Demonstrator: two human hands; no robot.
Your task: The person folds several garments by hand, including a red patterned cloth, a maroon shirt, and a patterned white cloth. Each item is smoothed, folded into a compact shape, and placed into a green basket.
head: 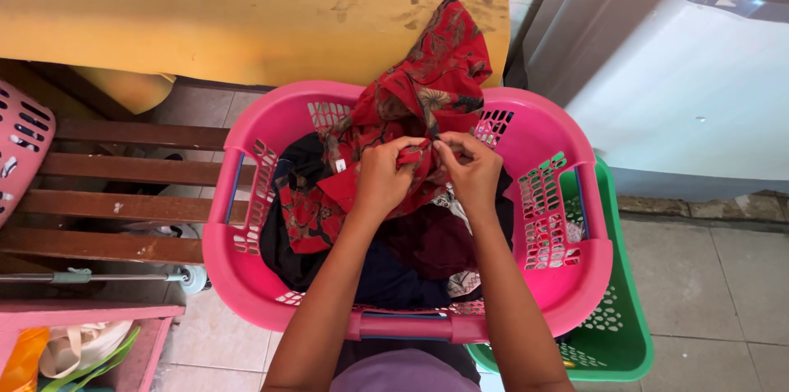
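Note:
My left hand point(385, 174) and my right hand point(470, 168) both pinch a red patterned garment point(427, 80) at its middle, fingertips almost touching. The garment hangs over the far rim of a pink laundry basket point(246, 277) and trails down inside it. Under my hands, dark clothes point(386, 277) and a maroon piece point(436, 240) fill the basket. My forearms reach in from the bottom edge of the view.
A green basket point(616, 343) sits beneath the pink one at the right. A slatted wooden bench point(123, 195) is at left, with another pink basket point(20, 145) on it. A stained yellow wall point(246, 6) is behind, a white washing machine point(682, 71) at right.

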